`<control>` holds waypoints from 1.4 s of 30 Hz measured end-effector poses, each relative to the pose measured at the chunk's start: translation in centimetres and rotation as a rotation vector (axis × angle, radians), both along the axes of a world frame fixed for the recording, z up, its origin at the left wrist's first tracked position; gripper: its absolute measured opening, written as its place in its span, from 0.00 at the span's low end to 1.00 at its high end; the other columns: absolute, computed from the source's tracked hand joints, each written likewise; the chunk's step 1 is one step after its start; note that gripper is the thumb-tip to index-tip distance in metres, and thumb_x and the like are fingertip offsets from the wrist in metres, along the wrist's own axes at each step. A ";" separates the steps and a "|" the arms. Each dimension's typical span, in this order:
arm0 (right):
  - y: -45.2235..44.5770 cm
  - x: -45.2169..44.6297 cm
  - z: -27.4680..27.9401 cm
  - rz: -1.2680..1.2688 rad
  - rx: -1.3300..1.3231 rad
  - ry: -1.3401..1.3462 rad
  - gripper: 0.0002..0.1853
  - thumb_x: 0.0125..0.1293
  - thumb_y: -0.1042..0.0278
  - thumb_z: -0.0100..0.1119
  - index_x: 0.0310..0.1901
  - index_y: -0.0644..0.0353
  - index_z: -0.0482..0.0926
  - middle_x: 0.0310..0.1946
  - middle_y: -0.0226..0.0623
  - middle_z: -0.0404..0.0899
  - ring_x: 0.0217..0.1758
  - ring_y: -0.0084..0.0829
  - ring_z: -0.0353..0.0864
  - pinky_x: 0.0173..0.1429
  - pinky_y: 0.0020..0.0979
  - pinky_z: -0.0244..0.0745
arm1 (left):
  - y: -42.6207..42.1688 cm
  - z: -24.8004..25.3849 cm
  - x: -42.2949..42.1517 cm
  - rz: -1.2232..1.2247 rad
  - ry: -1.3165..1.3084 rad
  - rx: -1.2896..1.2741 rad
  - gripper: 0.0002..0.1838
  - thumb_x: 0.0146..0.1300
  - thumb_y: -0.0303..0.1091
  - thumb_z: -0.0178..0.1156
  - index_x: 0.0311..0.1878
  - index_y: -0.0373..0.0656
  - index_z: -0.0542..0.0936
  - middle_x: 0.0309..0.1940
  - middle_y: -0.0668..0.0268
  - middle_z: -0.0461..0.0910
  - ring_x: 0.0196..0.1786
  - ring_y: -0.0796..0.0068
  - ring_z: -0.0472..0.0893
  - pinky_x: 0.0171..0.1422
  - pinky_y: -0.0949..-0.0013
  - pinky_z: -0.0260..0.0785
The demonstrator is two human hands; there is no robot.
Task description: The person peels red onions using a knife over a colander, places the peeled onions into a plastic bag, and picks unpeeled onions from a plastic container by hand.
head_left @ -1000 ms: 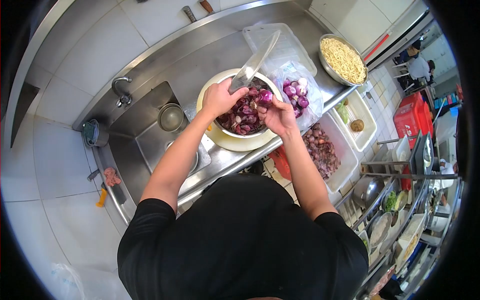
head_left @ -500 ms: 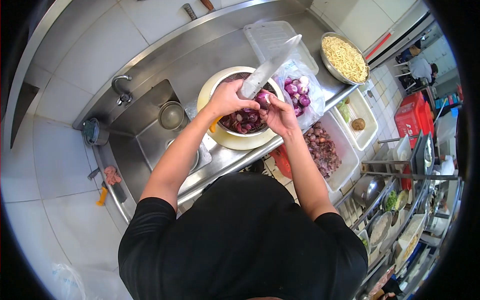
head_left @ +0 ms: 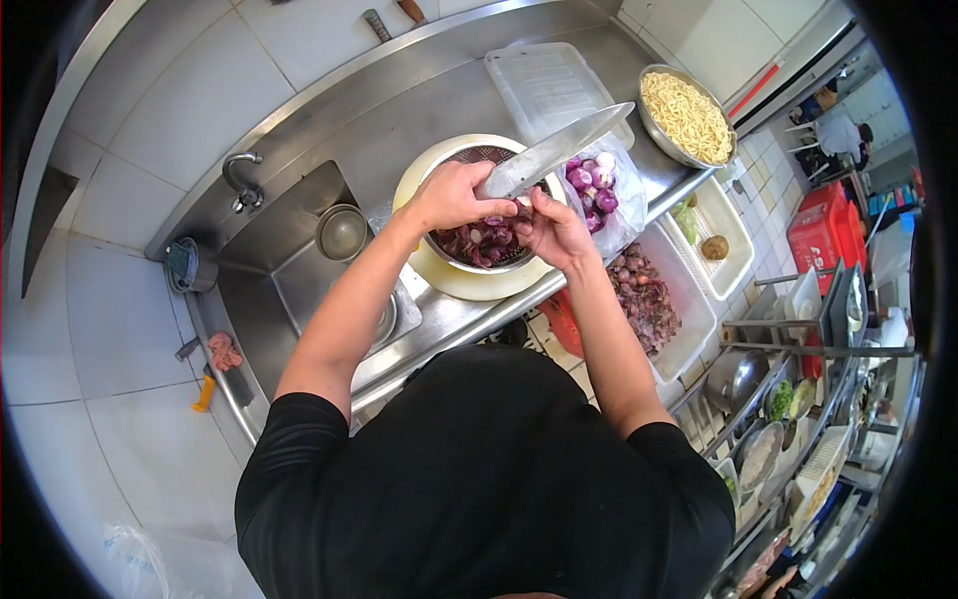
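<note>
Knife (head_left: 561, 143) and red onion (head_left: 523, 203) over colander (head_left: 479, 154).
Knife is grasped in the left hand (head_left: 451, 197), its long axis slanted forward-right; the onion is pinched in the nearer right hand (head_left: 561, 236), just bodyward of the blade's base.

Kitchen, apparently commercial | steel sink (head_left: 289, 265) | loaded metal racks (head_left: 798, 351)
</note>
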State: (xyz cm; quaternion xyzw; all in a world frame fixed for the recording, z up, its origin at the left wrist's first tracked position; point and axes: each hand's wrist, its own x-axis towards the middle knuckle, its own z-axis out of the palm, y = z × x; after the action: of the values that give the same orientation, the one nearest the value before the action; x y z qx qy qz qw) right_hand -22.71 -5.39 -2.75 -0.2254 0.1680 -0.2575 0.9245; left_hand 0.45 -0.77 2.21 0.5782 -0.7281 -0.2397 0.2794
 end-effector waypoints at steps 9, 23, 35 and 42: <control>-0.6 0.6 -1.6 -0.108 -0.031 0.134 0.13 0.78 0.61 0.54 0.53 0.60 0.80 0.39 0.33 0.84 0.34 0.26 0.77 0.40 0.28 0.74 | 1.7 -0.4 -1.6 -0.052 -0.091 -0.202 0.19 0.56 0.52 0.76 0.34 0.46 0.85 0.24 0.59 0.85 0.26 0.59 0.85 0.34 0.61 0.74; 0.1 0.6 0.5 -0.032 -0.007 0.100 0.14 0.77 0.57 0.58 0.53 0.58 0.79 0.40 0.33 0.84 0.34 0.27 0.77 0.40 0.28 0.74 | -0.1 -0.7 0.1 0.049 0.099 -0.019 0.34 0.45 0.66 0.78 0.34 0.41 0.81 0.22 0.57 0.79 0.28 0.55 0.80 0.35 0.58 0.70; -0.8 0.5 -1.2 -0.022 -0.040 0.183 0.12 0.78 0.63 0.54 0.55 0.58 0.80 0.42 0.32 0.84 0.37 0.25 0.81 0.42 0.28 0.77 | 0.8 -0.5 -0.6 0.076 0.004 -0.169 0.23 0.58 0.55 0.73 0.30 0.43 0.81 0.20 0.59 0.81 0.24 0.55 0.80 0.30 0.57 0.71; 0.4 1.9 -0.5 -0.276 0.105 0.270 0.14 0.79 0.60 0.51 0.54 0.59 0.80 0.42 0.35 0.84 0.39 0.31 0.83 0.47 0.35 0.81 | 2.7 -3.5 -2.2 0.004 0.017 -0.228 0.19 0.58 0.51 0.74 0.32 0.43 0.83 0.21 0.59 0.83 0.24 0.58 0.83 0.31 0.60 0.74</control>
State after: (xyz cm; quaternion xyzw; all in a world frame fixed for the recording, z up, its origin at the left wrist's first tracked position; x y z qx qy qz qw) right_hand -20.83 -4.99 -3.24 -0.1842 0.3328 -0.3400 0.8601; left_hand -1.80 1.89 -1.26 0.5419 -0.7472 -0.1596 0.3501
